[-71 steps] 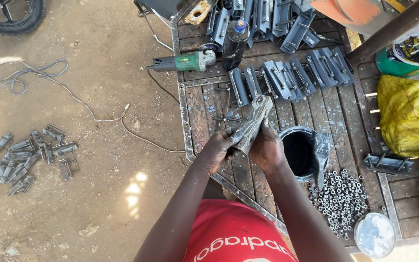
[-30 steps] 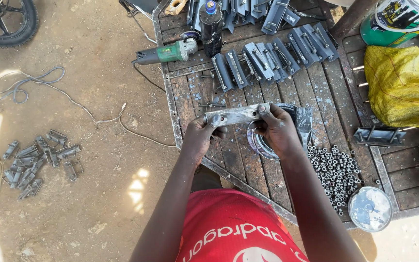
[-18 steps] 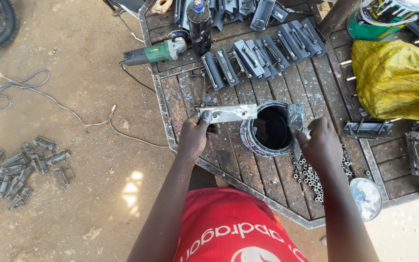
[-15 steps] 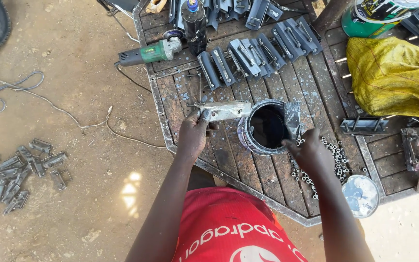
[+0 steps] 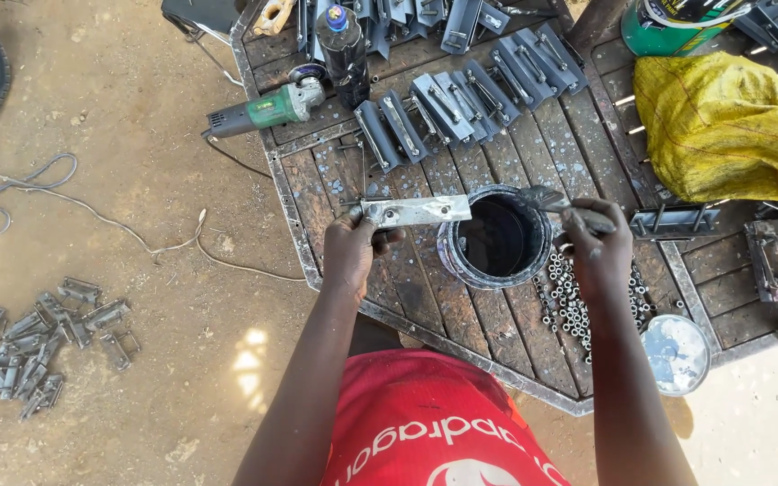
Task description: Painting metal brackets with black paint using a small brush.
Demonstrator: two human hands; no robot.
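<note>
Seen from above, a slatted wooden surface (image 5: 497, 324) carries rows of grey metal brackets (image 5: 461, 99), a green grinder (image 5: 263, 110) and an open tin of black paint (image 5: 495, 238). The left hand (image 5: 353, 252) clasps a flat metal bracket (image 5: 416, 211) level beside the tin, probably within easy reach for coating. The right hand (image 5: 598, 252) grasps a paintbrush (image 5: 558, 203) at the rim, bristles toward the paint.

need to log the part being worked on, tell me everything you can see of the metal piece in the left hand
The metal piece is a flat, elongated strip of bare grey steel, dull with pale scuffed patches and a few small dark spots that may be holes. It lies roughly level, running left to right. The left hand grips its left end; the right end reaches over the rim of the open paint can without clearly touching it. It is held above the wooden slatted table.
</note>
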